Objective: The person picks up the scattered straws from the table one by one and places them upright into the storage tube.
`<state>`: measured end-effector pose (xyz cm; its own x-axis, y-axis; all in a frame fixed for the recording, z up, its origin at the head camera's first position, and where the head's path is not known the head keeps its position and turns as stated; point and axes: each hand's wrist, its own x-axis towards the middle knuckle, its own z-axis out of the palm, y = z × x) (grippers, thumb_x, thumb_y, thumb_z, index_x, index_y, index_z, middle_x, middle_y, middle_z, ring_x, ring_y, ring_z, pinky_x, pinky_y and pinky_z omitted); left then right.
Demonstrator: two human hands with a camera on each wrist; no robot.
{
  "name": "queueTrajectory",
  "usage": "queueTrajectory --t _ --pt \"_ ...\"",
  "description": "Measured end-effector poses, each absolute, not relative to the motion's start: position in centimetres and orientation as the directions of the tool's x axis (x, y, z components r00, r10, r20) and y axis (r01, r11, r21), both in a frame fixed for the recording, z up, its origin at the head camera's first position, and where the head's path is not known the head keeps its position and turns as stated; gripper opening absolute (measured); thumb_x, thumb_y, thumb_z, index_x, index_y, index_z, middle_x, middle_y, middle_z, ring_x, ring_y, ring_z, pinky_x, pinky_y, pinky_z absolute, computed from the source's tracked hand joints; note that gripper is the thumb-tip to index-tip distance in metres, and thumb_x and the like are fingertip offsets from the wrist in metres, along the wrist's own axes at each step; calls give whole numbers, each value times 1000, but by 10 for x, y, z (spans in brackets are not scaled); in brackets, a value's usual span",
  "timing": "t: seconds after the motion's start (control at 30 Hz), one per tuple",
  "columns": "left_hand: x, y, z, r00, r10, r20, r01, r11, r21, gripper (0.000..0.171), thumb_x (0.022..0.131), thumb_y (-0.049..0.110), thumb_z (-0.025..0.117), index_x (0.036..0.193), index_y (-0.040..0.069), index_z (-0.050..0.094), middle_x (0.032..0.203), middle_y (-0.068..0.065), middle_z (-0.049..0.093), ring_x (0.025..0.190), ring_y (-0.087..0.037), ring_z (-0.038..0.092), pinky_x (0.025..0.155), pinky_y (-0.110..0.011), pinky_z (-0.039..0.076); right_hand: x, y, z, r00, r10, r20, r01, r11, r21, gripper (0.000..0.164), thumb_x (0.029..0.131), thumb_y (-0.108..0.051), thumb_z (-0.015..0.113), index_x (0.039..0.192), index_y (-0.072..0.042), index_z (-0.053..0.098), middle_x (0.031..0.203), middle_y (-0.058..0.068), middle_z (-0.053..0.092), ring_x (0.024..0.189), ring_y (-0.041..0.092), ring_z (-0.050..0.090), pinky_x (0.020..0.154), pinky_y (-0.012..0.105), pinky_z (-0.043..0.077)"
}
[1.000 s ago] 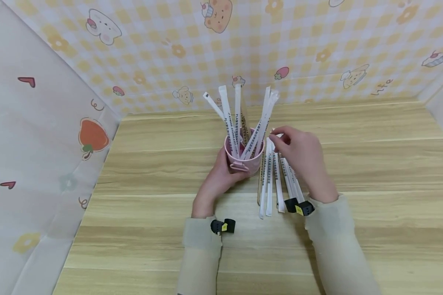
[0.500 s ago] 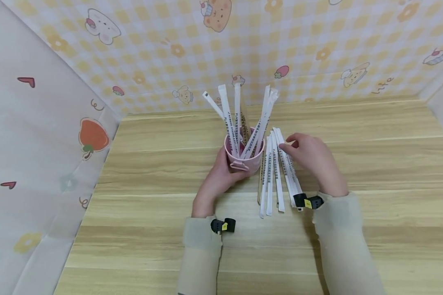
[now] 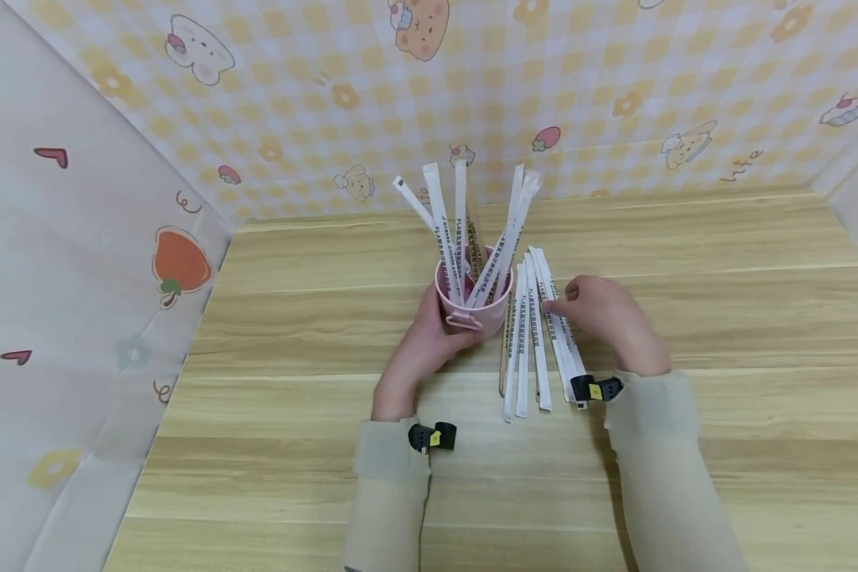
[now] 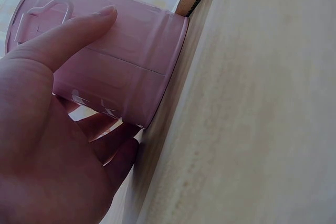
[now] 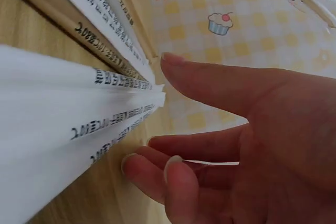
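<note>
- Left hand (image 3: 429, 338): my fingers are curled round the side of the pink cup (image 3: 492, 319), thumb along its wall beside the small handle (image 4: 51, 8); grip confirmed
- Cup: upright on the tabletop (image 3: 293, 397), base resting on the wood; several standing straws (image 3: 438, 218), most in white wrappers, lean out of its mouth in different directions
- Right hand (image 3: 606, 318): my thumb and fingers stand apart with nothing held between them; the fingertips are at the loose straws (image 3: 536, 342), and contact cannot be confirmed
- Loose straws: lying on the tabletop just beside the cup, on its right, roughly side by side; mostly white wrappers, with a brown wrapper also noted (image 3: 503, 373)
- Step in hand, in my judgement: selecting another loose straw while I steady the cup
- Next move, in my judgement: pinch a single straw, as the rightmost ones lie close together and could come up as a pair, then lift it clear, turn it upright and lower it into the cup without knocking those inside
</note>
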<state>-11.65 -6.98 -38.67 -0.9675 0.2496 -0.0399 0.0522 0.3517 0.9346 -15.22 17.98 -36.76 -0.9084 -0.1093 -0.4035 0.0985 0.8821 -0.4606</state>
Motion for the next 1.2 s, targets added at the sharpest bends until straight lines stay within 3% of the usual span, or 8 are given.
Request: queueTrajectory --t 0.1,0.3,0.5,0.73,1.2 --pt "-114 -69 -379 -964 264 -39 58 348 936 99 68 10 76 143 14 10 140 -9 28 126 -21 30 104 -36 23 -154 181 -372 -897 -116 -427 108 878 -466 60 81 -48 58 113 3 54 100 15 59 78 25 57 66 37 46" --pt "-116 -69 -380 -957 288 -20 71 302 951 101 67 6 75 143 17 10 138 -7 31 124 -19 33 103 -35 25 -154 181 -376 -883 -123 -454 131 863 -489 43 81 -43 60 97 -2 60 83 9 61 63 19 56 53 29 44" --pt "-116 -69 -380 -960 279 -33 59 316 947 100 67 8 76 142 15 10 138 -8 31 124 -19 32 103 -35 25 -154 178 -379 -870 -115 -479 155 859 -488 29 82 -34 62 83 -5 61 70 7 57 57 19 53 51 28 42" --pt "-117 -69 -381 -955 298 -6 83 285 955 100 67 5 75 143 19 11 137 -6 31 123 -18 34 102 -34 26 -155 176 -381 -868 -122 -481 150 860 -488 26 83 -30 61 82 -4 61 68 7 57 55 17 55 50 27 45" --pt "-116 -69 -382 -961 274 -35 57 321 945 98 68 8 75 142 14 11 139 -8 29 125 -20 31 103 -35 25 -153 186 -374 -882 -125 -454 159 827 -538 26 87 -26 56 82 -2 62 67 7 57 55 17 55 51 28 47"
